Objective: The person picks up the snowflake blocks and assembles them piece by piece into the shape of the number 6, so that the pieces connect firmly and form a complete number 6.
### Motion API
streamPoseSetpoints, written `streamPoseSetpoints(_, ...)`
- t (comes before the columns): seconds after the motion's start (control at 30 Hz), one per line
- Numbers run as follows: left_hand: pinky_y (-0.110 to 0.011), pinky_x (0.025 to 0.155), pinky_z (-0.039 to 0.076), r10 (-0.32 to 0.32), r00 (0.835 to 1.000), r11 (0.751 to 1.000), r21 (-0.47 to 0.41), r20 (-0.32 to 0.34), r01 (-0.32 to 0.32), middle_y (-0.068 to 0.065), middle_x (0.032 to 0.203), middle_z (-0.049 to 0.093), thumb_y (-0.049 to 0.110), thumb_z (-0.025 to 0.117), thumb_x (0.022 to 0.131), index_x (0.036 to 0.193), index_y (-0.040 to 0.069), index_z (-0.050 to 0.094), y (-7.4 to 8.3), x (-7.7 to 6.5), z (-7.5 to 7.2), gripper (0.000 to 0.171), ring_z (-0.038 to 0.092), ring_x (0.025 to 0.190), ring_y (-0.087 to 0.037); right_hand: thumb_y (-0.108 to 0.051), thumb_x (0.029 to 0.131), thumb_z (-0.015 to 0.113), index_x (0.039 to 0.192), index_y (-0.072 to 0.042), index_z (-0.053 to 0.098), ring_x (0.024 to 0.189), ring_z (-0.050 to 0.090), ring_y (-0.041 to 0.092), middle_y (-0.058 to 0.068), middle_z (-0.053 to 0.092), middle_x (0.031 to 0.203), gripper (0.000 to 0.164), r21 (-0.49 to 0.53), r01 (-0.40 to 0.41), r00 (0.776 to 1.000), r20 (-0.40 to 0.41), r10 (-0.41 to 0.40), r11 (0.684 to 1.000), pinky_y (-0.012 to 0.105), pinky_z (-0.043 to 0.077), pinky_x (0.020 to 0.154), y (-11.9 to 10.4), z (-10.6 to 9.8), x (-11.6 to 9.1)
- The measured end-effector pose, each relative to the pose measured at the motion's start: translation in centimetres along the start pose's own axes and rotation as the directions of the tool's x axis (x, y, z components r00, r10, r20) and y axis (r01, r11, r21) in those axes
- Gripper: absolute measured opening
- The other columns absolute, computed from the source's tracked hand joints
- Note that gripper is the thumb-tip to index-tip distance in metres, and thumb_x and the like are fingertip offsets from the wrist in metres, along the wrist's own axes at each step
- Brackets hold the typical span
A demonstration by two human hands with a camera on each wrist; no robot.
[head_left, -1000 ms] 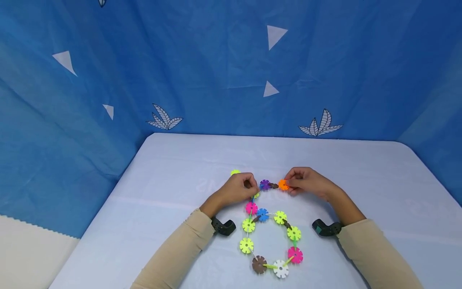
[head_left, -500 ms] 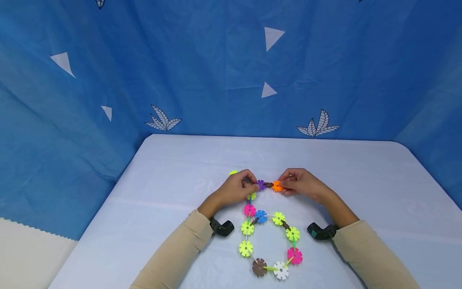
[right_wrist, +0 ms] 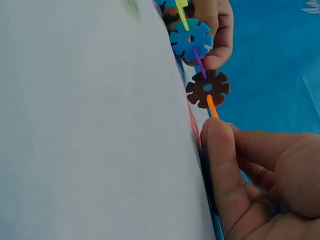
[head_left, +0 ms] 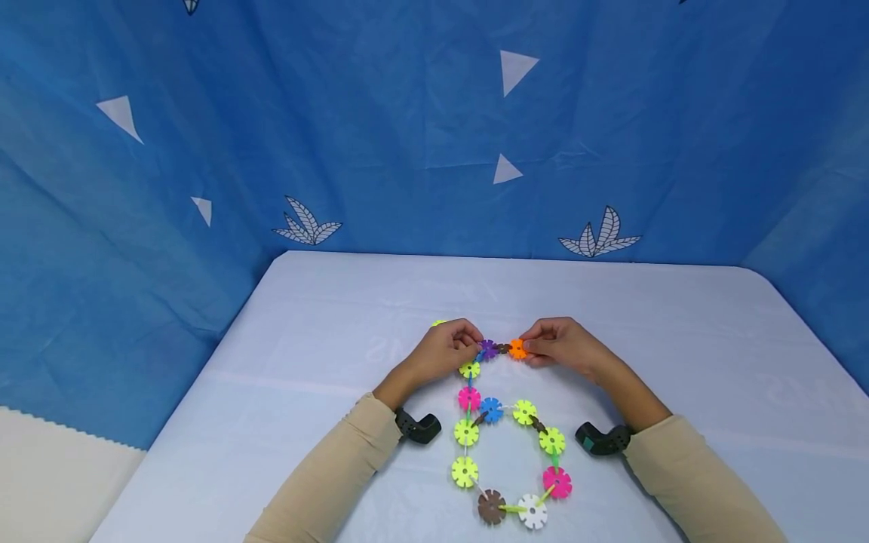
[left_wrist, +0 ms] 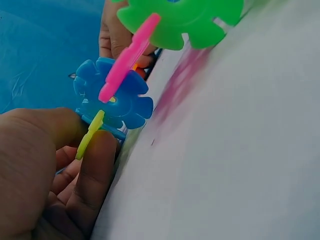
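Notched plastic interlocking discs form a chain on the white table, with a closed loop at its near end. My left hand [head_left: 444, 351] pinches the chain at a blue interlocking disc [right_wrist: 191, 39], between a yellow disc [left_wrist: 90, 135] and a purple disc [head_left: 488, 349]. In the left wrist view, thumb and finger partly cover that blue piece. At the chain's far right end, my right hand [head_left: 563, 345] pinches an orange interlocking disc [head_left: 517, 348] edge-on between thumb and finger. A brown disc [right_wrist: 208, 88] links the orange and purple ones.
Below the hands lies the loop, with a pink disc [head_left: 557, 483], a white disc [head_left: 532, 512] and several yellow ones. Another yellow disc [head_left: 439, 323] peeks out behind the left hand. A blue patterned curtain [head_left: 421, 128] hangs along the table's back edge.
The right hand has moved left with the orange disc, bringing it nearer the left hand. The left hand's fingers have shifted slightly, and the loop has slid a little toward the near edge.
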State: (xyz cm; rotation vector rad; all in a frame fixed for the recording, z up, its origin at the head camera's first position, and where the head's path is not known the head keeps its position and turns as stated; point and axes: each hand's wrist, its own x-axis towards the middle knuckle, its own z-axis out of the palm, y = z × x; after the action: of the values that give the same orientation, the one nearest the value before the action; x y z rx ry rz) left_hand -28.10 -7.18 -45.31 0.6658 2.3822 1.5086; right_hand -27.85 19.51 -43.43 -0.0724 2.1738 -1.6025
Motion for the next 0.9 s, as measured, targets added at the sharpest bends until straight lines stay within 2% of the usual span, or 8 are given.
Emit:
streamPoseSetpoints(0.17,-0.024,0.069,0.050,-0.015,1.000,1.000,-0.015,-0.011,0.014,0.000,0.087,0.066,0.007,0.067,0.095,0.103,0.008,0.071,-0.1,-0.2,0.0,0.009,0.057,0.072,-0.012,-0.002,0.098,0.066,0.109,0.006,0.069,0.076,0.069,0.019,0.015,0.069,0.097,0.014,0.013,0.017,1.000,-0.001,-0.017,1.000,0.029,0.059,0.074,0.1,0.4,0.0)
streamPoseSetpoints(0.33,-0.026,0.070,0.052,-0.026,0.999,0.998,-0.061,-0.018,0.025,0.000,0.087,0.070,0.005,0.070,0.093,0.097,0.006,0.073,-0.1,-0.4,0.0,0.005,0.062,0.074,-0.013,-0.001,0.097,0.067,0.109,0.010,0.069,0.074,0.068,0.018,0.014,0.070,0.097,0.016,0.009,0.071,0.997,0.007,-0.071,0.997,0.029,0.059,0.073,0.1,0.9,-0.1)
streamPoseSetpoints(0.53,-0.026,0.070,0.052,-0.038,0.999,0.997,-0.068,-0.016,0.037,0.001,0.087,0.070,0.003,0.069,0.094,0.097,0.007,0.072,-0.2,-0.6,0.0,0.006,0.062,0.074,-0.013,0.000,0.097,0.066,0.108,0.010,0.069,0.074,0.068,0.019,0.014,0.071,0.098,0.016,-0.002,0.090,0.996,0.012,-0.090,0.996,0.029,0.059,0.072,-0.1,1.3,-0.2)
streamPoseSetpoints(0.73,-0.024,0.068,0.050,0.002,1.000,1.000,-0.018,-0.003,-0.002,0.000,0.085,0.066,0.005,0.068,0.096,0.102,0.006,0.069,0.1,-0.7,0.0,0.006,0.057,0.071,-0.012,-0.002,0.098,0.065,0.108,0.008,0.068,0.078,0.068,0.021,0.017,0.069,0.102,0.015,-0.026,0.087,0.996,0.022,-0.087,0.996,0.030,0.059,0.074,-0.1,1.1,-0.1)
streamPoseSetpoints(0.9,-0.024,0.069,0.051,0.005,1.000,0.999,0.047,-0.006,-0.005,0.002,0.088,0.066,0.008,0.066,0.098,0.107,0.007,0.068,0.6,-1.4,-0.2,0.009,0.059,0.074,-0.011,-0.003,0.099,0.064,0.111,0.007,0.067,0.079,0.067,0.021,0.017,0.068,0.102,0.016,-0.047,0.100,0.995,0.032,-0.099,0.994,0.029,0.059,0.074,-0.2,1.1,-0.2)
